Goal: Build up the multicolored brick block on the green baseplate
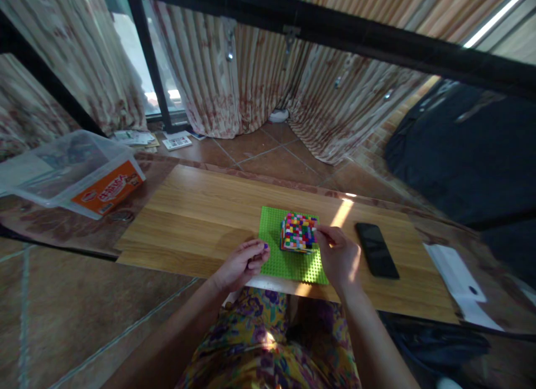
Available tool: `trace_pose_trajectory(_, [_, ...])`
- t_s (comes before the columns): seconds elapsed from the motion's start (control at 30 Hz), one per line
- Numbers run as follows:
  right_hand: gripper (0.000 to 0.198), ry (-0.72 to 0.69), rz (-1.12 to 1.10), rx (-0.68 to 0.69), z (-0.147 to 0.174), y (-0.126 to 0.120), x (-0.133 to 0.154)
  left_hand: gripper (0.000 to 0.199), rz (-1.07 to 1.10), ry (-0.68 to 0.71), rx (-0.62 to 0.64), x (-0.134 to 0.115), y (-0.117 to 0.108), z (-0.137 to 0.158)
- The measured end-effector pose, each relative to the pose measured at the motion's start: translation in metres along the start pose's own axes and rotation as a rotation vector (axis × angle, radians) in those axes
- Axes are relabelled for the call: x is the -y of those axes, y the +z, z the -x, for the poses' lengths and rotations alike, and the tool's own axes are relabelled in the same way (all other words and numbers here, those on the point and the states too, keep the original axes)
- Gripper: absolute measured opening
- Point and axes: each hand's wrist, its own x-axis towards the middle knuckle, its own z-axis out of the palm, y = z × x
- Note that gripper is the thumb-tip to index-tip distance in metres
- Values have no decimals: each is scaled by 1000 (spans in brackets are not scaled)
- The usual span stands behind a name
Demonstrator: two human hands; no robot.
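A block built of many small coloured toy bricks (298,233) stands on a green studded baseplate (272,266). My right hand (340,256) is at the right side of the brick block, thumb and finger pinched together at its edge. Whatever sits between those fingertips is hidden or too small to make out. To the left, over the baseplate's left edge, my left hand (245,262) is closed, with a small purple brick (266,246) pinched at its fingertips.
A black phone (377,250) lies on the wooden board (201,210) right of the baseplate. At the left stands a clear plastic box (84,171) with an orange label. White paper (454,274) lies at the board's right end. Behind hang patterned curtains (251,82).
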Motion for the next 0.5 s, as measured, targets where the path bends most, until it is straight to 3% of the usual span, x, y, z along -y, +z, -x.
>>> trace_pose_trajectory(0.2, [27,-117,304,47,-19,-3,-3,18,-4,-3,10,2,-4,-1])
trace_pose_trajectory(0.5, [26,-83,373,101,-20,9,7,18,-9,-2,17,1,-3,-1])
